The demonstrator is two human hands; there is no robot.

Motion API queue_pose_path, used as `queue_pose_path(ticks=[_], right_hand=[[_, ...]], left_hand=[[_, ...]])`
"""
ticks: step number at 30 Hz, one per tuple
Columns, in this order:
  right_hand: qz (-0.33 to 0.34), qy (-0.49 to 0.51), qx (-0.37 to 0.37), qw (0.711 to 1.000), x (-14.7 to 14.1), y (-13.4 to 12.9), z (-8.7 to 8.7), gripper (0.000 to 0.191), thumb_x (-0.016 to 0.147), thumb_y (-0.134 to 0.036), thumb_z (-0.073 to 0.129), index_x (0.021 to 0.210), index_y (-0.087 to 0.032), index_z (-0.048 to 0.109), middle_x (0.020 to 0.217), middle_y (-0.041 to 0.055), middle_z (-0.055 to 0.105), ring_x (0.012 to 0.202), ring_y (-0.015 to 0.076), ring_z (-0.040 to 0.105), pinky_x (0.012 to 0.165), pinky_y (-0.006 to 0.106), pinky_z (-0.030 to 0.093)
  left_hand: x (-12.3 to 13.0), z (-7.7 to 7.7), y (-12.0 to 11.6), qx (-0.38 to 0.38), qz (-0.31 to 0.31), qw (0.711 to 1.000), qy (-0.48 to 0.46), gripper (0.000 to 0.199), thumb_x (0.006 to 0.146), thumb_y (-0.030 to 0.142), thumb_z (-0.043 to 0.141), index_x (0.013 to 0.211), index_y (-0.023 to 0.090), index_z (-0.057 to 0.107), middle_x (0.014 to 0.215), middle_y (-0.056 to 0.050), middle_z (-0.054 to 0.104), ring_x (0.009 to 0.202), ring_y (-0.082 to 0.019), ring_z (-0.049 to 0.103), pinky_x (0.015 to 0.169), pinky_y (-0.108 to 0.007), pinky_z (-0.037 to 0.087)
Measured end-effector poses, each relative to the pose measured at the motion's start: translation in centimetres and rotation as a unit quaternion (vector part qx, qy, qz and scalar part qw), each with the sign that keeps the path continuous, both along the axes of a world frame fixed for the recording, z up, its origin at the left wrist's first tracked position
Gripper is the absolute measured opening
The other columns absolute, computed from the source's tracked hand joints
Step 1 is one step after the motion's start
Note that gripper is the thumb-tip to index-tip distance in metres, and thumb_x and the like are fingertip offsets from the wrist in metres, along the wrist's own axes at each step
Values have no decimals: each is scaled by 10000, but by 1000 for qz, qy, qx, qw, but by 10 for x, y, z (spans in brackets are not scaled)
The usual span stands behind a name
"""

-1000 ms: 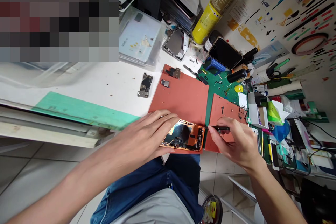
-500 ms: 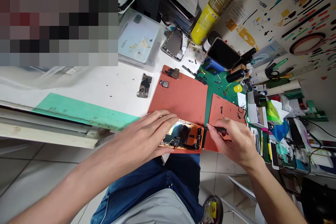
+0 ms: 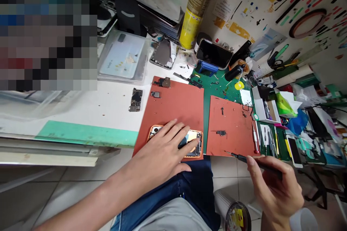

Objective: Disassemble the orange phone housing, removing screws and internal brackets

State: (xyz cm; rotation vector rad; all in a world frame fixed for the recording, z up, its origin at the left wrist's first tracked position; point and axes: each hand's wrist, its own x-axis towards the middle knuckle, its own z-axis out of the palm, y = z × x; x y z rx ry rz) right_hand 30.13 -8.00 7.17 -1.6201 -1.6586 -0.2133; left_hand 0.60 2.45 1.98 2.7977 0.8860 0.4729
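Pressing my left hand [image 3: 159, 151] flat on the open orange phone housing [image 3: 194, 138], I keep its fingers spread and unclenched, grasping nothing and only bearing down. The housing lies at the near edge of the larger terracotta silicone mat [image 3: 173, 101], with its inner parts showing around my fingers. My right hand [image 3: 273, 187] is clenched on a black-handled precision screwdriver [image 3: 244, 157], pinched between thumb and fingers. Its thin metal tip points left over the bottom edge of the smaller terracotta mat [image 3: 230, 122], well clear of the housing.

This looks to me like small-parts work inside the opened phone, and the next move seems to call for bringing the tip across to the housing while my left hand steadies it.

A bare logic board [image 3: 135, 100] sits on the white bench [image 3: 81, 115] beside the larger mat. Among the labels, the pale card in the clear plastic box [image 3: 121, 57] seems to read "vivo". The gold-and-yellow spray can [image 3: 195, 11] has a label too small for me to read. The wall chart [image 3: 273, 3] shows tool drawings, QR codes and lines of small print, none of it legible from here. A row of screwdrivers [image 3: 264, 140] lies to the right of the smaller mat.
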Motion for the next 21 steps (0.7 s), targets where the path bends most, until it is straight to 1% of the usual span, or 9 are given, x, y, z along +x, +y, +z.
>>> queue_pose_path(ticks=[4, 7, 10, 13, 15, 18, 21], right_hand=[[-22, 35, -10, 999, 8, -22, -18, 314, 805, -195, 936, 1071, -212, 769, 864, 8, 810, 590, 169, 746, 562, 266, 647], [-61, 72, -10, 995, 12, -31, -25, 314, 789, -212, 953, 1049, -217, 778, 839, 3, 806, 580, 170, 737, 545, 273, 631], [-115, 108, -9, 987, 13, -36, -30, 308, 764, -255, 980, 1000, -217, 785, 819, 17, 801, 583, 188, 733, 541, 299, 623], [-172, 155, -5, 973, 12, -38, -30, 360, 742, -361, 1004, 972, -201, 780, 830, 40, 793, 613, 211, 743, 577, 335, 636], [-197, 201, 6, 960, 10, -38, -27, 415, 723, -404, 1016, 981, -191, 769, 837, 39, 787, 624, 206, 741, 612, 339, 640], [-226, 272, 26, 935, 8, -37, -21, 442, 707, -386, 1023, 998, -193, 752, 845, 17, 782, 641, 184, 737, 660, 319, 645], [-244, 324, 43, 913, 12, -36, -17, 453, 671, -344, 1039, 984, -198, 747, 840, 4, 784, 625, 179, 729, 641, 311, 654]], left_hand=[[8, 5, 4, -24, -1, 999, 36, 675, 964, 570, 746, 1522, 221, 593, 1346, -183, 649, 1313, -424, 584, 1147, -639, 486], [8, 5, 5, -48, 2, 998, 34, 578, 1015, 515, 687, 1515, 240, 596, 1340, -172, 634, 1304, -410, 570, 1134, -630, 491], [7, 3, 6, -51, 5, 998, 31, 530, 1049, 487, 631, 1521, 249, 590, 1366, -179, 617, 1316, -407, 556, 1119, -626, 502], [6, 2, 7, -50, -2, 998, 35, 532, 1055, 482, 623, 1531, 249, 580, 1375, -181, 612, 1316, -404, 552, 1109, -625, 509], [6, 3, 8, -49, -8, 998, 36, 536, 1055, 489, 627, 1535, 256, 576, 1359, -173, 623, 1306, -397, 558, 1107, -621, 510], [7, 6, 10, -56, -10, 997, 52, 557, 1046, 495, 642, 1550, 272, 563, 1356, -171, 624, 1303, -409, 557, 1075, -628, 526], [8, 9, 10, -69, -6, 995, 76, 538, 1055, 484, 616, 1549, 278, 561, 1371, -178, 614, 1310, -425, 546, 1046, -642, 541]])
